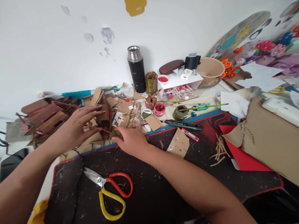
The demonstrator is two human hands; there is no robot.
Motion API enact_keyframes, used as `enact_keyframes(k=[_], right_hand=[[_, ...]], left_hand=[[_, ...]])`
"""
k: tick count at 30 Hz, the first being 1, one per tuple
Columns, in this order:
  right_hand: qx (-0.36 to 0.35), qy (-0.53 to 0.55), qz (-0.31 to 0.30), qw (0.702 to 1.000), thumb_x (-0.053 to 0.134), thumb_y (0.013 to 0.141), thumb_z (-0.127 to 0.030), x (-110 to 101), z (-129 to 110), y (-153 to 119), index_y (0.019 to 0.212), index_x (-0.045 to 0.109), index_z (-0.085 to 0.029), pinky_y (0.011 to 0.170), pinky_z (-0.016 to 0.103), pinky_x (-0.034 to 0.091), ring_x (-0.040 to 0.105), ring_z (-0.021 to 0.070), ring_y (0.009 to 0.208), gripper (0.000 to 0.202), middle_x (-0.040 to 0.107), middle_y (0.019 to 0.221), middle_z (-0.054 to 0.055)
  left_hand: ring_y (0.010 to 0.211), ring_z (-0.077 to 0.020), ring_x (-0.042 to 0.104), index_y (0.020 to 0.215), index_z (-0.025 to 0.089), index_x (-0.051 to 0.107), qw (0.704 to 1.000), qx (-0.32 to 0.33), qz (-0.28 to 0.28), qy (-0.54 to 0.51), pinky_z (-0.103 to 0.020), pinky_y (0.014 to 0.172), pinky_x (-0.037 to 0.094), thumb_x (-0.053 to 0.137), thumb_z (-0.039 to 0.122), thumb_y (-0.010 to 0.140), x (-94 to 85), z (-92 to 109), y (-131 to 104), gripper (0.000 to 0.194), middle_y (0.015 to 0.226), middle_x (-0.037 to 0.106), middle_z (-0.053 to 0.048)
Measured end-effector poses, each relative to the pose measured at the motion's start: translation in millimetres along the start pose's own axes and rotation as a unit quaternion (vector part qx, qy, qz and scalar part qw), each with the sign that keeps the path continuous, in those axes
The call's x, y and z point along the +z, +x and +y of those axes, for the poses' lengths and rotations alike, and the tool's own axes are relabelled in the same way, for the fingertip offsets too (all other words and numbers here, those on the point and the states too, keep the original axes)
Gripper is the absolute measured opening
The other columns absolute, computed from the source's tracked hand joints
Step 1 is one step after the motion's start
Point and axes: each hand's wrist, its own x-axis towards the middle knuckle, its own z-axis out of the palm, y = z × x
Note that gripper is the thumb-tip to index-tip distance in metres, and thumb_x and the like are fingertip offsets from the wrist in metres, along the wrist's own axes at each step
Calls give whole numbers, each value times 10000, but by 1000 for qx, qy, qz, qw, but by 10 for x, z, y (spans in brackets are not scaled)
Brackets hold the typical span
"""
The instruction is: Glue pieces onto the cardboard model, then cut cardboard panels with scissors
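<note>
A small, dark-green rounded piece (114,134) is pinched between the thumb and fingers of the right hand (130,141), just beside a brown-painted cardboard piece with a red dot (105,118). The left hand (74,126) is spread about that cardboard piece; whether it is gripped or merely touched cannot be told, as much of it is hidden by the fingers.

If the pinch is loosened, the green piece could be lost among the loose cardboard scraps (123,107); if pressed without support, the cardboard piece could be tipped. Paint could be spilled if the open jar of red paint (159,109) or the open jar of green paint (180,114) is knocked by the right arm.

Space to the left is taken up by brown-painted cardboard constructions (48,116). On the dark mat (149,193), metal scissors with red and yellow handles (101,180) are left near the left forearm, and a black utility knife (183,124) lies before the jars.
</note>
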Motion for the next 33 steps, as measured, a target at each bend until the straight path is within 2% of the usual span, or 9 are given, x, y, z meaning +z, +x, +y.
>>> enact_keyframes(k=[3,9,14,18,25,33], right_hand=[[-3,-7,5,1000,627,1074,-451,18,8,1,1362,660,-216,841,385,533,786,299,1029,373,834,1073,77],[-7,-15,15,1000,634,1069,-440,40,11,0,1336,672,-214,810,381,536,793,305,1013,352,836,1073,68],[-3,-14,8,1000,627,1074,-455,30,4,-3,1345,666,-219,833,379,537,789,293,1023,362,836,1079,70],[-2,-14,7,1000,632,1072,-448,16,-2,-8,1343,670,-213,829,384,542,790,298,1022,360,834,1089,77],[2,-16,2,1000,635,1069,-447,2,-13,-12,1349,667,-222,837,387,544,790,299,1028,361,836,1082,73],[-6,-13,8,1000,636,1071,-437,9,-13,-12,1349,670,-210,827,396,547,792,306,1013,361,835,1078,82]], left_hand=[[1474,-324,517,1509,270,527,1000,-2,-9,-1,-574,1216,405,593,471,1044,-1,-11,-6,511,1587,560,-155],[1424,-345,537,1428,202,590,1000,-3,7,13,-569,1178,430,579,471,1046,-42,12,-12,467,1510,603,-190],[1171,-322,648,1196,186,705,998,-37,22,37,-489,1044,496,577,486,1034,-146,49,-46,364,1199,718,-143],[969,-277,706,1118,201,733,998,-65,-10,8,-387,860,533,566,516,1021,-154,69,-96,369,1039,761,-96],[756,-257,726,1123,278,802,984,-158,-80,6,-338,731,543,513,668,972,-117,83,-125,508,1035,829,-58],[862,-295,767,1180,282,819,982,-154,-106,16,-346,759,551,470,678,984,-112,97,-146,564,1113,831,-76]])
